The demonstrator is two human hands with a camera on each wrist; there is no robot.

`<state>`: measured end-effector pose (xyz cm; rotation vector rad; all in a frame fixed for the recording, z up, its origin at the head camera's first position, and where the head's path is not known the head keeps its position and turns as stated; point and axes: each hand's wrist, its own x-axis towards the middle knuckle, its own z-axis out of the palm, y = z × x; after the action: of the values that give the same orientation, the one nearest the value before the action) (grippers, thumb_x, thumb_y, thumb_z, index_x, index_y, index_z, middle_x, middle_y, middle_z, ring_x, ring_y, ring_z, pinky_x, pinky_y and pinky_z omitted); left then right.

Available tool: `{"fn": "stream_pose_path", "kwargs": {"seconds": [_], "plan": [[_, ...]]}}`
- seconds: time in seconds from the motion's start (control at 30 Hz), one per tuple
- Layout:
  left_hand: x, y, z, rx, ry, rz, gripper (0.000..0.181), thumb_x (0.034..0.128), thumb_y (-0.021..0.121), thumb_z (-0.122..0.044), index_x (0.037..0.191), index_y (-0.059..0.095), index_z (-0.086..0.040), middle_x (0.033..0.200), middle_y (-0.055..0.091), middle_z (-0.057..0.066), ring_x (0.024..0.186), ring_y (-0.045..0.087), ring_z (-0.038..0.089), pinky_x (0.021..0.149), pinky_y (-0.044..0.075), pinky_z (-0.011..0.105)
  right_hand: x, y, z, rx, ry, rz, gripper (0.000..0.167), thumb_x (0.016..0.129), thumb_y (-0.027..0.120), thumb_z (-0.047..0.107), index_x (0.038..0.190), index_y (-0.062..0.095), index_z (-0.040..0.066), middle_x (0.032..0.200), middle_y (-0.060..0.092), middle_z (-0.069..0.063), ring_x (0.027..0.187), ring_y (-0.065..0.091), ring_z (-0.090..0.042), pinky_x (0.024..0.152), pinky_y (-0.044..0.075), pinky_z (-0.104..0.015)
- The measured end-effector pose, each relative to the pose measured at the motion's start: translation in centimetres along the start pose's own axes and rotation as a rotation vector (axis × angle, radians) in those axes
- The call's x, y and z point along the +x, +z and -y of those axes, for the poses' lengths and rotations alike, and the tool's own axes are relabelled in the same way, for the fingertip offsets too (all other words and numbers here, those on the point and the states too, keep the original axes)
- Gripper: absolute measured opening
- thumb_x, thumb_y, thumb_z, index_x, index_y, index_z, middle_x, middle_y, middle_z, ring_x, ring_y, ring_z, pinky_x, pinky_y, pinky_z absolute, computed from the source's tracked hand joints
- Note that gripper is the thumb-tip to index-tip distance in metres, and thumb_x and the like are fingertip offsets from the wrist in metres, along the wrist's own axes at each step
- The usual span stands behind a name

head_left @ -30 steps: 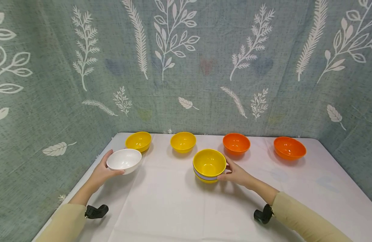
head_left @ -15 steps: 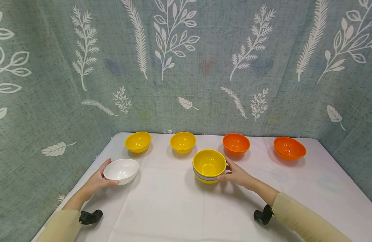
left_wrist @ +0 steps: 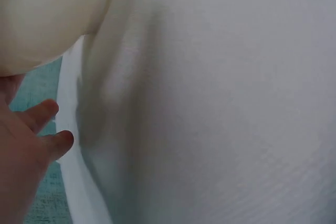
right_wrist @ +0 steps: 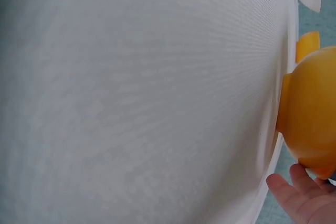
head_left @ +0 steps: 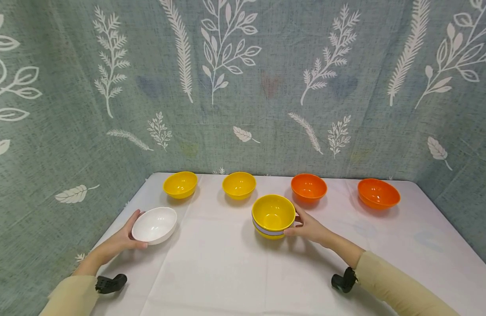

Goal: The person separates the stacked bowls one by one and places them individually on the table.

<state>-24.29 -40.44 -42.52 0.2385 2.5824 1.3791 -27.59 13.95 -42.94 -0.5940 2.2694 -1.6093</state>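
At the left side of the table, my left hand (head_left: 117, 244) holds a white bowl (head_left: 154, 225) by its left rim, thumb at the near side. In the left wrist view that bowl (left_wrist: 47, 17) fills the top left corner above the fingers; whether it touches the cloth I cannot tell. Near the middle, my right hand (head_left: 312, 228) grips the right side of a stack of bowls. Its top one is a yellow bowl (head_left: 273, 214), with a pale lavender bowl (head_left: 268, 231) showing as a band and yellow below. The right wrist view shows the lowest yellow bowl (right_wrist: 315, 108) above the fingers.
Along the back edge stand a left yellow bowl (head_left: 180, 185), a second yellow bowl (head_left: 239, 186), an orange bowl (head_left: 308, 188) and another orange bowl (head_left: 378, 194). White cloth covers the table (head_left: 211, 272). A grey-green leaf-patterned curtain (head_left: 243, 87) encloses the back and sides.
My left hand has drawn the white bowl toward me and to the left, away from the left yellow bowl. My right hand and the stack have stayed put.
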Motion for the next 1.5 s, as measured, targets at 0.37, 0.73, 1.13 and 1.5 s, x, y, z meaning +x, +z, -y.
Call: {"fn": "stream_pose_path", "kwargs": {"seconds": [0.37, 0.73, 1.13, 1.5], "plan": [[0.0, -1.2, -3.8, 0.13, 0.109, -0.06, 0.103, 0.0794, 0.067, -0.013, 0.147, -0.011, -0.017, 0.152, 0.001, 0.02, 0.134, -0.001, 0.048, 0.092, 0.009, 0.074, 0.0, 0.0, 0.1, 0.005, -0.002, -0.005, 0.092, 0.078, 0.073, 0.026, 0.146, 0.014, 0.009, 0.148, 0.021, -0.015, 0.122, 0.04, -0.034, 0.1, 0.037, -0.046], [1.8, 1.2, -9.8, 0.169, 0.293, -0.21, 0.084, 0.0832, 0.066, -0.014, 0.147, 0.012, -0.01, 0.144, 0.03, 0.021, 0.128, 0.024, 0.037, 0.104, 0.016, 0.059, 0.0, 0.1, 0.1, 0.01, 0.003, -0.006, 0.091, 0.078, 0.073, 0.025, 0.146, 0.015, 0.009, 0.149, 0.021, -0.015, 0.122, 0.04, -0.034, 0.1, 0.038, -0.045], [4.7, 5.8, -14.5, 0.032, 0.374, -0.101, 0.079, 0.0845, 0.065, -0.015, 0.147, 0.016, -0.013, 0.146, 0.03, 0.013, 0.133, 0.023, 0.034, 0.108, 0.014, 0.055, 0.1, 0.0, 0.0, 0.018, 0.009, -0.001, 0.091, 0.078, 0.073, 0.024, 0.147, 0.015, 0.01, 0.15, 0.018, -0.015, 0.125, 0.038, -0.035, 0.1, 0.038, -0.046], [6.7, 10.6, -15.8, -0.011, 0.419, -0.01, 0.081, 0.0822, 0.068, -0.023, 0.146, 0.019, -0.011, 0.146, 0.03, 0.014, 0.134, 0.023, 0.035, 0.11, 0.014, 0.052, 0.2, -0.2, -0.1, 0.017, -0.012, 0.03, 0.094, 0.078, 0.073, 0.023, 0.146, 0.01, 0.006, 0.148, 0.019, -0.019, 0.123, 0.039, -0.038, 0.1, 0.038, -0.047]]}}
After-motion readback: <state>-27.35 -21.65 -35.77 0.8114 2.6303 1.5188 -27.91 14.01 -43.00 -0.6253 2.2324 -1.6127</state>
